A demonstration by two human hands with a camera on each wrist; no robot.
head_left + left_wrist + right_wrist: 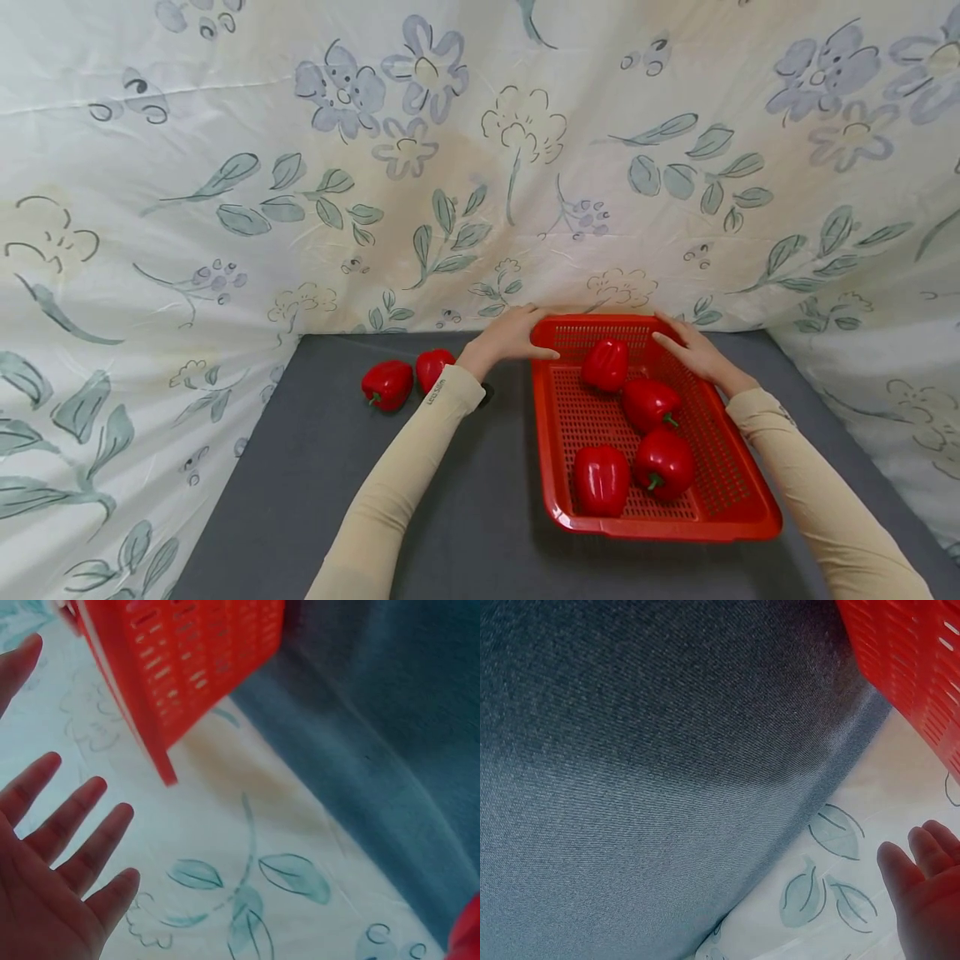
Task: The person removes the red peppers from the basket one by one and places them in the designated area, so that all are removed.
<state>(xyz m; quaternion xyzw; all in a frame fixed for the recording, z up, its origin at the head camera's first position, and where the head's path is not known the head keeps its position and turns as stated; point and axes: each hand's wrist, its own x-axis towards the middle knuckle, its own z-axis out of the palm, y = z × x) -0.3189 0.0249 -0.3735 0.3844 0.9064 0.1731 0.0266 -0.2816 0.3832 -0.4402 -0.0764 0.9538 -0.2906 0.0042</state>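
Observation:
A red plastic basket [660,529] with slotted walls stands on the dark table, several glossy red bell peppers [606,365] inside it. At its far left corner is my left hand [512,333], thumb pointing over the rim. In the left wrist view the fingers [79,814] are spread and straight, apart from the basket wall [187,660]. My right hand [701,354] is at the far right rim, its thumb above the basket's inside. The right wrist view shows its fingers [930,859] extended, beside the slotted wall [922,667]. Neither hand grips anything.
Two more red bell peppers [387,385] lie on the dark grey table [322,483], left of the basket; my left wrist partly hides one [432,367]. A floral cloth [480,183] hangs behind the table and along both sides.

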